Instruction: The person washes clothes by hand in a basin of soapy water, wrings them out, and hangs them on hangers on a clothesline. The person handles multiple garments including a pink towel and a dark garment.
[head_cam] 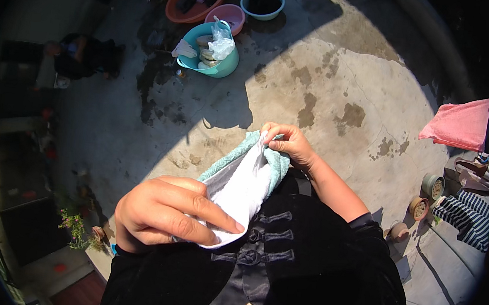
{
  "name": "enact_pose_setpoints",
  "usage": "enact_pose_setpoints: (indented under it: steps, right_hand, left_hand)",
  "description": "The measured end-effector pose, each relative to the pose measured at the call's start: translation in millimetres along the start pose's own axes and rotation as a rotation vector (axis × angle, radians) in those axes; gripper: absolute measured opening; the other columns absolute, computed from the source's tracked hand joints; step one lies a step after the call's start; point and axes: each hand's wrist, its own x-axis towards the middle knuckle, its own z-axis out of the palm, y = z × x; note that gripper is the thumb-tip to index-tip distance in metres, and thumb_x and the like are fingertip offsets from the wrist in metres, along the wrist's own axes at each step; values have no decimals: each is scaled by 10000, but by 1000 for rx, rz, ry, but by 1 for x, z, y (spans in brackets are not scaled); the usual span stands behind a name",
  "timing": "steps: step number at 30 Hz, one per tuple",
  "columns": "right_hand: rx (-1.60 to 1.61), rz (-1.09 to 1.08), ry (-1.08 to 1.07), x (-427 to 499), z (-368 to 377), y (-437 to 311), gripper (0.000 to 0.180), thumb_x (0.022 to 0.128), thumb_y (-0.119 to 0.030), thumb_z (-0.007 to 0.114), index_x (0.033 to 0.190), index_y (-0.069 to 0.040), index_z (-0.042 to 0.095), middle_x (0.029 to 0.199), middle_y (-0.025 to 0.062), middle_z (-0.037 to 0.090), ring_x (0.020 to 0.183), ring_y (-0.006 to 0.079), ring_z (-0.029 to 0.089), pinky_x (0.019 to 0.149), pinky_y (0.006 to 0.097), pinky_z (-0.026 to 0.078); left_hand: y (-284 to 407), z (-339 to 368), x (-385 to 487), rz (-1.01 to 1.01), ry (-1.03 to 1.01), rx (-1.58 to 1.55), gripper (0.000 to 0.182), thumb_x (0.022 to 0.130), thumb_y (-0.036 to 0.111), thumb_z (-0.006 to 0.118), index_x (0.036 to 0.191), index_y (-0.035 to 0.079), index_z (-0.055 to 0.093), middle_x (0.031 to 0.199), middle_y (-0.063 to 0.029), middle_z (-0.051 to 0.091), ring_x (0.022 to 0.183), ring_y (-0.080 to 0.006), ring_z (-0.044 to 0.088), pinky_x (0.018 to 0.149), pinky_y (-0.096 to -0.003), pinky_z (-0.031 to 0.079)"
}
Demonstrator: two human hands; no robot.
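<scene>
In front of my chest, a white cloth (240, 192) lies against a mint-green terry cloth (276, 166), which shows along both of its sides. Whether they are two pieces or one lined item, I cannot tell. The fingertips of my right hand (289, 144) pinch a gathered fold of the white fabric at its upper end. Nearer the camera, my left hand (177, 212) holds the lower left part, its fingers reaching across the white edge and its thumb hidden.
Ahead on the concrete ground stand a turquoise tub (224, 64) with plastic bags, a pink basin (235, 15), an orange basin (172, 11) and a light-blue basin (262, 15). A person (77, 55) is at the left. Pink cloth (461, 122), striped cloth (468, 216) and flowerpots (419, 209) are at the right.
</scene>
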Motion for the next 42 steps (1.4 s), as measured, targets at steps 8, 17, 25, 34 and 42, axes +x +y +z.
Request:
enact_pose_setpoints:
  steps: [8, 17, 25, 34, 42]
  right_hand:
    - [-119, -103, 277, -11, -18, -80, 101, 908, -86, 774, 973, -19, 737, 941, 16, 709, 887, 104, 639, 832, 271, 506]
    - [-566, -639, 227, -21, 92, -217, 120, 881, -63, 786, 975, -13, 730, 979, 46, 653, 938, 126, 596, 845, 248, 457]
    - [-914, -624, 450, 7, 123, -244, 103, 961, -108, 730, 1033, -35, 737, 903, 11, 708, 798, 56, 623, 759, 200, 490]
    - [-1003, -580, 419, 30, 144, -246, 77, 969, -154, 729, 1001, -84, 725, 859, -14, 679, 663, 13, 537, 520, 157, 378]
    - [-846, -492, 468, 29, 151, -227, 91, 981, -127, 711, 1032, -51, 716, 871, 9, 681, 729, 55, 615, 571, 199, 470]
  left_hand:
    - [-18, -22, -40, -162, 659, -114, 160, 932, 122, 668, 961, -34, 688, 979, -243, 741, 872, -278, 697, 805, -366, 549]
    - [-62, -47, -71, -64, 1077, -228, 193, 1028, 38, 588, 1193, -23, 667, 1075, -49, 697, 955, -89, 628, 875, -234, 484]
    - [-90, -61, -70, -3, 1154, 63, 237, 1028, -13, 531, 1182, -17, 711, 1080, -45, 720, 961, -85, 631, 880, -215, 485]
    - [-111, -85, -75, 120, 1134, 205, 228, 1062, 22, 508, 1195, -22, 687, 1080, -69, 718, 992, -106, 642, 906, -253, 502]
    - [-134, -64, -90, 231, 1356, -327, 204, 1084, 141, 542, 1155, 39, 704, 1055, -1, 688, 913, -60, 596, 878, -238, 489]
